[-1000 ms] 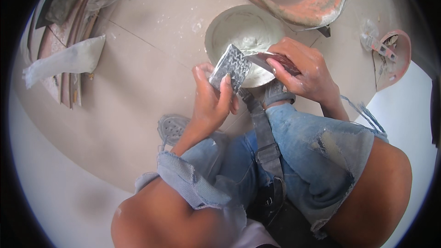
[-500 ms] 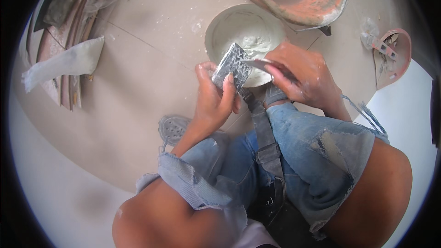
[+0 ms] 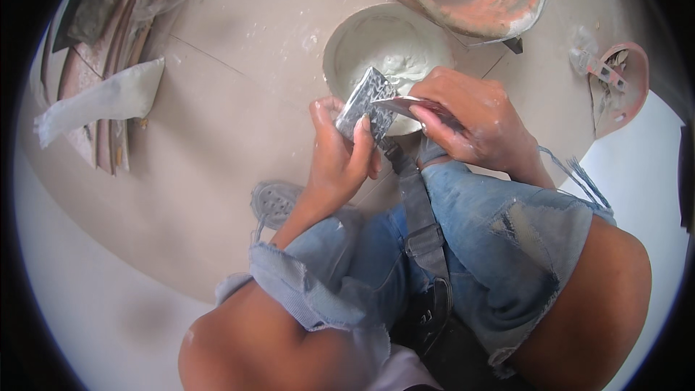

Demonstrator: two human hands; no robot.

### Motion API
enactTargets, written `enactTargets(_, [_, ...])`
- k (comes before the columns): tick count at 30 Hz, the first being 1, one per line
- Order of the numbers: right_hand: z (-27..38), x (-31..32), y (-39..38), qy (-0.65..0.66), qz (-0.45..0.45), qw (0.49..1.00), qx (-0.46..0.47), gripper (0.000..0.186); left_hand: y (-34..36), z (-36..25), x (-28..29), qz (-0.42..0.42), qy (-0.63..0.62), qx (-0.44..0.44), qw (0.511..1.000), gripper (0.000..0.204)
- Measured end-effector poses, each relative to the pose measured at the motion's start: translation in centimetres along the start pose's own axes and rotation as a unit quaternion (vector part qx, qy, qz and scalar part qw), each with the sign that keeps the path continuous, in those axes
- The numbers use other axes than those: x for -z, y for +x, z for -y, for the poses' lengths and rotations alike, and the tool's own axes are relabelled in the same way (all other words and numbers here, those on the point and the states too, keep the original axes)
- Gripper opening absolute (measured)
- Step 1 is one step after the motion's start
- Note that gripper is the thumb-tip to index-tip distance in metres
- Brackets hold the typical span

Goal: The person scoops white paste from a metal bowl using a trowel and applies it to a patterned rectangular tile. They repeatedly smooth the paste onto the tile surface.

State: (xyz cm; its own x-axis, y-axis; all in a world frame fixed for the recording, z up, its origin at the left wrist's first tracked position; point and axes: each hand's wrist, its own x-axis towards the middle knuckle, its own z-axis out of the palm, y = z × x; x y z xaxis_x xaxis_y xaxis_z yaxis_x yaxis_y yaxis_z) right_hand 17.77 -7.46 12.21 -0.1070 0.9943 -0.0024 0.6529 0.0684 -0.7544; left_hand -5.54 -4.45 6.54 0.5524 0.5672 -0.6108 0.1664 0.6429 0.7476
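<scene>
My left hand [image 3: 339,148] is closed on a small flat rectangular dark tile-like piece [image 3: 362,112], with the thumb across its face and fingers behind. Thin white paste streaks that face. In my right hand [image 3: 478,117] is a thin flat scraper blade [image 3: 420,107], pinched between thumb and fingers; its tip lies over the right part of the piece, seemingly touching it. Just beyond both hands stands a round bowl [image 3: 355,38], coated inside and holding thick white paste [image 3: 397,72]. The piece and my right hand hide part of the bowl's near side.
A large orange-and-grey tub [image 3: 507,18] with cloudy contents stands beyond the bowl. At right is a pinkish broken container [image 3: 628,98] with scraps. Curved strips [image 3: 101,94] and a whitish plastic bag [image 3: 108,101] lie at left. My knees and a dark strap [image 3: 420,210] are close below.
My right hand has shifted slightly left, bringing the scraper's tip further across the piece. The paste marks on the piece look thinner. My left hand has barely moved.
</scene>
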Motion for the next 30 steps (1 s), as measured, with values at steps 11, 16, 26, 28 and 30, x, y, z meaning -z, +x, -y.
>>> enactTargets(11, [-0.4,-0.1,0.0,-0.027,-0.021,0.999,-0.009,0.020,0.4,0.2,-0.2,0.002,0.013,0.000,1.000,0.030])
enactTargets(16, [-0.5,-0.6,-0.2,-0.017,-0.019,0.999,-0.021,0.020,0.0,0.2,-0.2,-0.009,0.008,0.002,1.000,0.030])
enactTargets(26, [0.4,-0.9,-0.7,0.020,-0.022,0.999,0.021,0.021,0.3,1.2,0.3,0.005,-0.038,-0.005,0.999,0.026])
enactTargets(28, [-0.5,-1.6,-1.0,0.028,-0.014,0.999,0.006,0.021,0.2,1.0,0.5,-0.001,-0.063,-0.005,0.998,0.026])
enactTargets(30, [-1.7,-1.9,-1.4,0.021,-0.025,0.999,-0.015,0.021,0.4,1.7,0.5,0.019,-0.066,-0.011,0.998,0.026])
